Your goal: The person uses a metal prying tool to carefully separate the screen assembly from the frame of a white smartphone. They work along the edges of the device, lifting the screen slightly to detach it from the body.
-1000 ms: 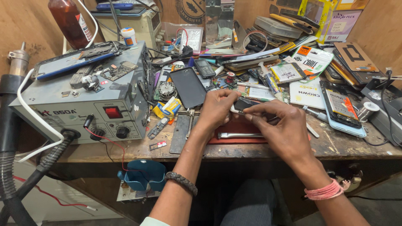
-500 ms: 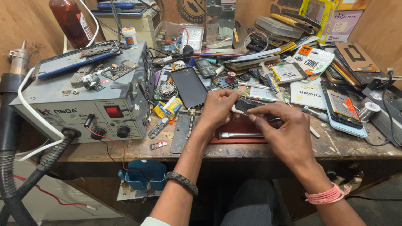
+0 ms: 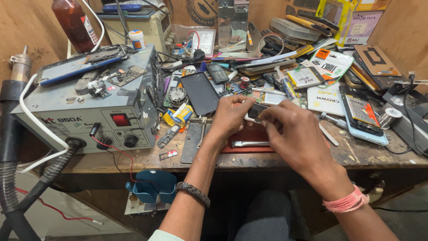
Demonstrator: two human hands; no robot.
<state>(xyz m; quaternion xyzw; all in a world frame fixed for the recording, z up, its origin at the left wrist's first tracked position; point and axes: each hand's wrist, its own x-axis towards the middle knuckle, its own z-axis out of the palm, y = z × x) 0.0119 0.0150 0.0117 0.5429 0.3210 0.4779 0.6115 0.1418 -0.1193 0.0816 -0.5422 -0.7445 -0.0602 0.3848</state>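
Far left edge: a black ribbed hose hangs down past the bench, with a metal hot-air nozzle standing above it.
Left of bench: a grey metal box-shaped rework station with a red switch and 2 black knobs on its near face; a blue-edged phone frame and a small green circuit board lie on its top.
Far left: a brown plastic bottle stands behind the station, near a small white jar with a blue lid.
Below the bench edge: a blue plastic holder hangs to the left of the left forearm.
Centre left: a black flat smartphone lies face up, tilted, far of the left hand; a yellow small tube pack lies just left of it.
Left hand: closed on the left end of a small silver-edged phone part, thumb on top; a dark braided band circles the wrist.
Held part: raised just above the bench, between both hands, over a red flat work mat.
Mat: a grey metal tweezer-like tool lies on it, near of the hands.
Right hand: fingers curled, pinching the right end of the same part; pink bands circle the wrist.
Right of bench: a white printed packet and a light-blue-edged phone lie flat, well apart from the hands.
Far right: a small solder wire spool sits beside the phone.
Bench: a worn brown wooden table.
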